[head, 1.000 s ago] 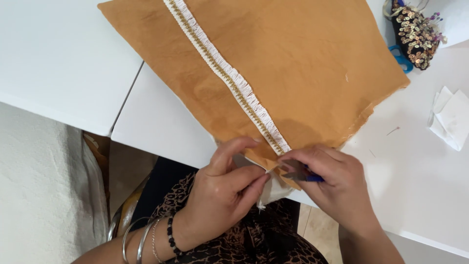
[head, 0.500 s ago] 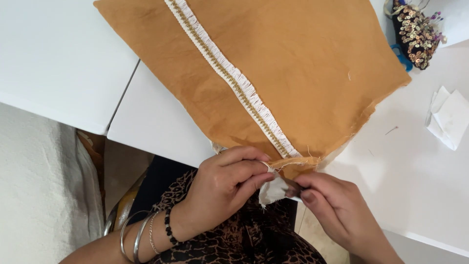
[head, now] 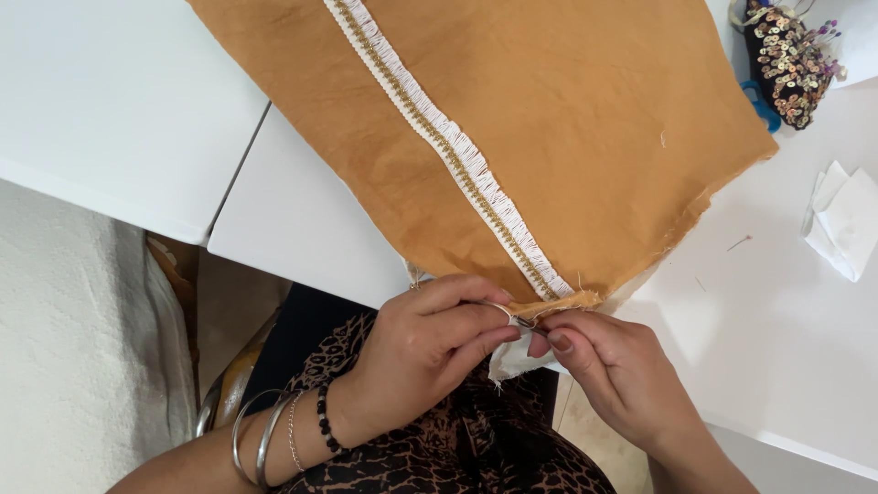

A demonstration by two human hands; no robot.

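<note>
Mustard cloth point(head: 567, 119) looks soft, floppy; your left hand point(head: 416, 352) & right hand point(head: 613, 370) both pinch its near hem by the white fringe trim point(head: 448, 146) — grip there, edge frays.

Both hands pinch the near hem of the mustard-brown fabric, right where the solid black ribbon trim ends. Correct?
Not quite. In the head view the trim is white fringe with a gold braid, not black. Both the left hand and right hand do pinch the mustard-brown fabric at its hem.

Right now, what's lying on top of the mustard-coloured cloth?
A white fringed trim with gold braid runs along the mustard cloth. Its lower end disappears under the left hand and right hand, whose fingertips pinch the hem; what they grip is covered.
</note>
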